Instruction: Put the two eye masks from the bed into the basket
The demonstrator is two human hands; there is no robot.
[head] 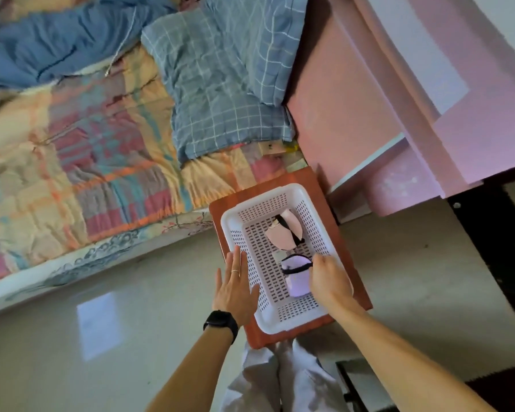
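The lavender eye mask is already down inside the white basket, in the half nearer the bottom of the frame, and its long axis runs pretty much along the basket's length, top to bottom in the picture. The right hand is right on it, touching its right edge, with the fingers curled over that side. Whether they're actually pinching the fabric or just resting on it is hard to say, since the fingertips are hidden behind the hand.

Just above it in the frame, toward the basket's far end, sits the pink eye mask with its black strap, lying on the basket floor, nothing touching it. The two masks look nearly end to end.

The left hand is on the other side, flat and spread open, holding nothing, palm against the basket's left rim, like it's steadying the thing. The basket sits on a reddish-brown bench right beside the bed, which fills the upper left.

So the job looks basically done; all that's left is the right hand letting go and lifting away to the lower right.
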